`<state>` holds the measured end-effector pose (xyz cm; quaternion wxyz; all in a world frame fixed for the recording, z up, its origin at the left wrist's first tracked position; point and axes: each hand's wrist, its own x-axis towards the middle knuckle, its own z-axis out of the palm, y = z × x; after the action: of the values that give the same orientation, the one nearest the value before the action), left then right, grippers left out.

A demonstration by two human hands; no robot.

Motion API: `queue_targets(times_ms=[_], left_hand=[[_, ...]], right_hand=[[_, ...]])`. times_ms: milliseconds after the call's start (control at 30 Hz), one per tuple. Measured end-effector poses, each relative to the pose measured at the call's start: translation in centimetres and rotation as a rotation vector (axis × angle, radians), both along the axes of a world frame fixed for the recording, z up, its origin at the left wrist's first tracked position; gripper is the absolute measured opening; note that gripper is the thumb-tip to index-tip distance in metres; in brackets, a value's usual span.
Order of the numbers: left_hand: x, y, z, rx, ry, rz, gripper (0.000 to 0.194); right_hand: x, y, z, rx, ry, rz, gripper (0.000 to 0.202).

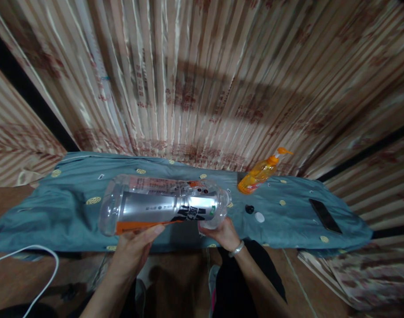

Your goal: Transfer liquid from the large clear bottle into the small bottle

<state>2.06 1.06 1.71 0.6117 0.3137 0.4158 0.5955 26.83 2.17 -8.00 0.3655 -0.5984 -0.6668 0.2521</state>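
Around you: a grey-green cloth (pixel 79 185) with yellow printed motifs covers the long surface ahead, pleated patterned curtains (pixel 195 88) rising behind it. An orange pump bottle (pixel 258 175) stands toward the back, right of the middle. Nearer you, a small black object (pixel 250 209) and a white disc (pixel 259 217) lie side by side, just past your right hand; these are the closest things to the bottle's neck end. A dark phone (pixel 325 215) lies well apart at the right. A white cable (pixel 56 260) loops at lower left.

The large bottle (pixel 168 201): clear plastic, see-through, silver label with black lettering and an orange band along the near edge. It is on its side in front of you, base to the left, neck to the right.

Your left hand (pixel 137 243) cups the body from the near side, fingertips along the orange band. Your right hand (pixel 224 234), silver bracelet (pixel 236 249) at the wrist, is against the shoulder below the neck; its fingers are mostly hidden, so you cannot tell how far they close.
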Motion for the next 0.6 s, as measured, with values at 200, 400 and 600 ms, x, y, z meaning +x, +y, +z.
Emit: queue_targets(times_ms=[200, 400, 600], left_hand=[[-0.7, 0.2, -0.9, -0.008, 0.032, -0.027, 0.022], [-0.1, 0.3, -0.1, -0.008, 0.026, -0.012, 0.026], [0.0, 0.2, 0.0, 0.019, 0.033, -0.005, 0.029]], right_hand=[[0.0, 0.0, 0.0, 0.000, -0.003, -0.006, 0.028], [0.1, 0.0, 0.0, -0.001, -0.014, -0.005, 0.028], [0.0, -0.1, 0.3, -0.009, -0.009, -0.006, 0.025]])
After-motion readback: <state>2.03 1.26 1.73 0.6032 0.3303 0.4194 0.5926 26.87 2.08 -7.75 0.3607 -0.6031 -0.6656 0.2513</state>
